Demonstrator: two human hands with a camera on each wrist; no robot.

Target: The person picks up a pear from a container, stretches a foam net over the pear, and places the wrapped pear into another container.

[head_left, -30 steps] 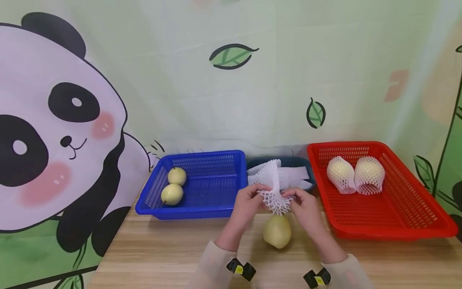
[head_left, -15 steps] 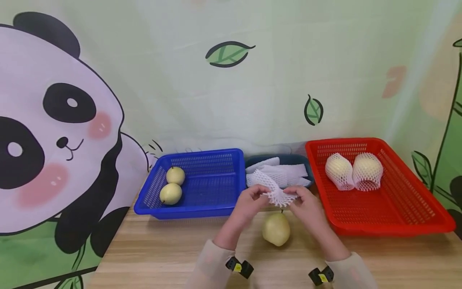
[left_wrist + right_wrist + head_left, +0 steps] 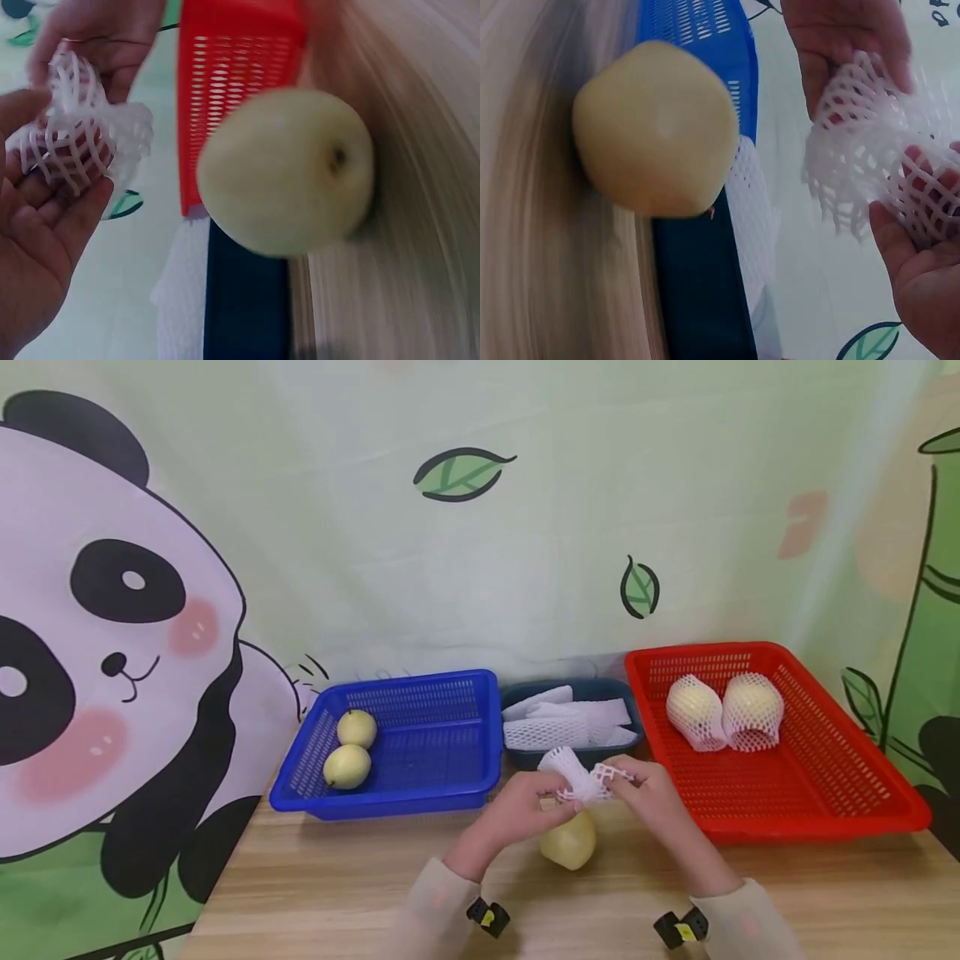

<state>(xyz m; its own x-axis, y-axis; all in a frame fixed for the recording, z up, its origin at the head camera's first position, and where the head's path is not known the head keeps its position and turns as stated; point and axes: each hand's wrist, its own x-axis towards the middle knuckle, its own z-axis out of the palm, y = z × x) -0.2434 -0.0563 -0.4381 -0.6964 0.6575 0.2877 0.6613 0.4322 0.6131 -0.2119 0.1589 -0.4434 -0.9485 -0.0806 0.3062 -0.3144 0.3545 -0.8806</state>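
Observation:
A white foam net sleeve (image 3: 582,782) is stretched between both hands above the table. My left hand (image 3: 525,806) grips its left side, and my right hand (image 3: 651,792) pinches the opposite edge between thumb and fingers. Just below the sleeve a pale yellow pear (image 3: 568,843) sits on the wooden table, its top partly hidden in the head view. In the left wrist view the pear (image 3: 289,171) appears large, apart from the net (image 3: 82,131). The right wrist view shows fingers of both hands on the mesh (image 3: 870,150).
At the left, a blue basket (image 3: 420,797) contains two bare pears (image 3: 347,767). A dark teal bin (image 3: 637,727) of flat foam nets (image 3: 547,732) stands behind the hands. The red basket (image 3: 825,831) on the right holds two net-wrapped pears (image 3: 753,710).
Both hands have come down toward the pear with the net sleeve, which now covers part of its top in the head view. The sleeve's edge has been pulled and turned between the fingers.

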